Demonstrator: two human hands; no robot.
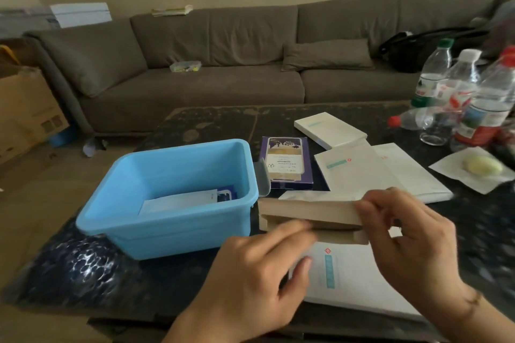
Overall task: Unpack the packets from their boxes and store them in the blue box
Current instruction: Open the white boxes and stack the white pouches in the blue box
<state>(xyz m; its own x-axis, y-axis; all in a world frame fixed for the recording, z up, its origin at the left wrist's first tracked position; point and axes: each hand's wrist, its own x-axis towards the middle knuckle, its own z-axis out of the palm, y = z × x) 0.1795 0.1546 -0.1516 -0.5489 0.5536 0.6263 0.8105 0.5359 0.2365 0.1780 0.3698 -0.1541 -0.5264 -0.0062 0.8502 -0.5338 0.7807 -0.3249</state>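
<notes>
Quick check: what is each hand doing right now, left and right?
Left hand: fingers reach into the open end of the cardboard box; grip cannot be told.
Right hand: holding the cardboard box.

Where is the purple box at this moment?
In the head view, the purple box lies flat on the dark table, near the middle, just right of the blue box and left of the white packets.

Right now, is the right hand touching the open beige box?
Touching. The head view shows the right hand with fingers pinched on the right end of the beige box.
</notes>
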